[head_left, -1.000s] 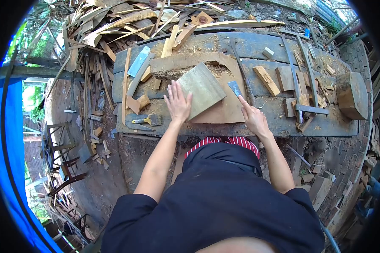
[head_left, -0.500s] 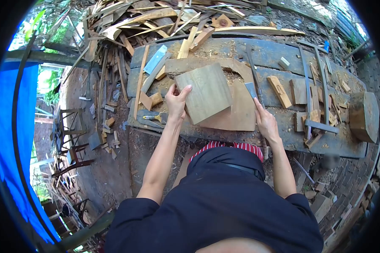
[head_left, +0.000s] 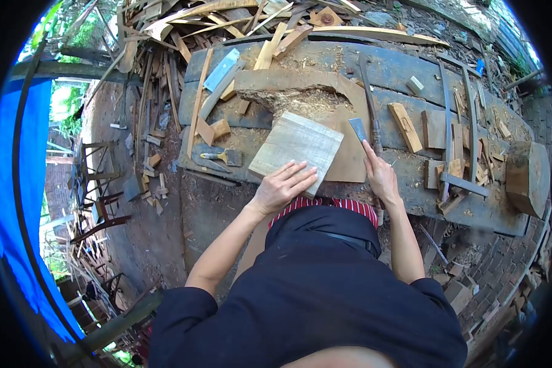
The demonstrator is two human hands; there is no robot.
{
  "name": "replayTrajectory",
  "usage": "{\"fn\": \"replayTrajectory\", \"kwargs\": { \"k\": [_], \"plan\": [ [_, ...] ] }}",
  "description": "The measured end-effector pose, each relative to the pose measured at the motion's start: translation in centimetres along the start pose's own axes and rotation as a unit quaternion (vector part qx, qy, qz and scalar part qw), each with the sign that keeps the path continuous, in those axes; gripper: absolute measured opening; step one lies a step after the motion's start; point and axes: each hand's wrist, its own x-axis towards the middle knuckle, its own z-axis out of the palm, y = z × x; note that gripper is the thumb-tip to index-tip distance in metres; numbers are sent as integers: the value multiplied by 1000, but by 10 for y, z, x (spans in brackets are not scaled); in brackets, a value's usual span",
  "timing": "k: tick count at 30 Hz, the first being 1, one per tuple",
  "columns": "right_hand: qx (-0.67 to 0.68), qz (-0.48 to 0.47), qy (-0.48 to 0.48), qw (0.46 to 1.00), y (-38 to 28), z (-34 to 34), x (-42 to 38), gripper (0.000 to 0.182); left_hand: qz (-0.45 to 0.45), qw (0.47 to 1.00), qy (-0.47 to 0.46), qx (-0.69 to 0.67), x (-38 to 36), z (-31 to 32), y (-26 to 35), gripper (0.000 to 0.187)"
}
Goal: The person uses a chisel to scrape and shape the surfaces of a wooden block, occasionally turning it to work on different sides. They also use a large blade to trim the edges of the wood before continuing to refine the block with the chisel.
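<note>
A squarish wooden block (head_left: 297, 145) sits at the near edge of the workbench, turned at an angle. My left hand (head_left: 283, 189) lies on its near face, fingers stretched out flat. In my right hand (head_left: 383, 179) is a chisel (head_left: 358, 129), its flat metal blade pointing up and away, just right of the block. A thin brown board (head_left: 351, 147) is partly covered by the block. Beyond them a larger piece of wood (head_left: 264, 80) has a rough, hollowed edge with shavings around it. A paintbrush (head_left: 227, 157) lies left of the block.
On the worn workbench (head_left: 251, 140) are a light-blue bar (head_left: 222, 70), a wooden offcut (head_left: 405, 127) and a clamp-like metal frame (head_left: 464, 185). A thick wood block (head_left: 527, 178) stands at the right end. Scrap wood (head_left: 196, 21) is heaped behind.
The block has come down and towards me, turning as it moved. My left hand has shifted from gripping its left edge to lying flat on it. The chisel's blade has tipped leftward.
</note>
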Motion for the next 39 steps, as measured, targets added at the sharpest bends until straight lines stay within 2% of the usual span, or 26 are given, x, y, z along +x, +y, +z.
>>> {"fn": "replayTrajectory", "kwargs": {
  "k": [4, 12, 21, 25, 27, 32, 35, 36, 38, 39],
  "plan": [
    [-4, -5, -5, 1000, 4, 1, -2, 50, -48, 998, -10, 38, -10, 18, -9, 43],
    [-36, -21, -30, 999, 0, -2, 6, 50, -88, 990, -46, 97, -19, 39, -18, 57],
    [-38, -45, -25, 998, -11, -1, 7, 50, -98, 992, -18, 74, -21, 50, -18, 64],
    [-29, -44, -25, 998, -4, 0, 4, 50, -110, 992, -11, 55, -21, 40, -16, 61],
    [-36, -44, -20, 998, 2, 2, 2, 51, -94, 994, 34, 51, -17, 28, -15, 57],
    [-32, -46, -10, 998, 9, 3, 2, 52, -55, 994, 82, 36, 15, -9, -17, 51],
    [-35, -36, 4, 999, 9, -1, 0, 52, -135, 972, 173, -85, 36, -33, -19, 57],
    [-15, -34, 11, 999, 13, 0, 0, 52, -118, 974, 175, -85, 40, -40, -19, 57],
    [41, -23, 19, 999, 20, 4, 3, 55, -250, 886, 274, -278, 40, -51, -18, 54],
    [47, -23, 27, 998, 19, 5, 5, 55, -242, 890, 271, -274, 40, -52, -17, 54]
  ]
}}
